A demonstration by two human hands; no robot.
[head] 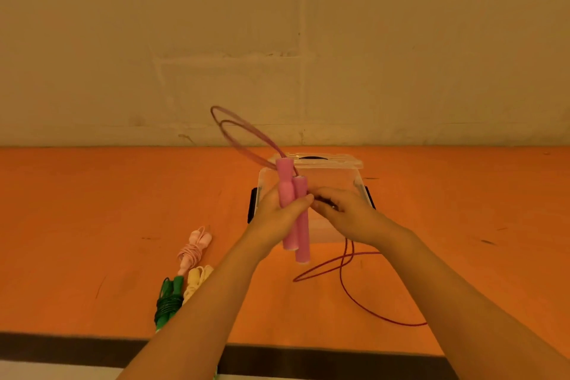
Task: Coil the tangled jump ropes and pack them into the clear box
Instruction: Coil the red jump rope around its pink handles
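My left hand (279,213) grips both pink handles (293,216) upright, just in front of the box (311,176). My right hand (342,214) pinches the rope (345,268) beside them. Loops (237,133) spring up left of the box; slack trails on the surface (92,210) to its right. Risk: stiff loops uncoil, or the slack snags the box. Three coiled ropes (185,274) lie front-left. No legible writing.

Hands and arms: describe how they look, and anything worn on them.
Both forearms are bare as far as the frame's bottom edge, with no sleeves in view. The left hand and right hand wear no gloves; no watch, bracelet or ring is visible. Fingers are uncovered.
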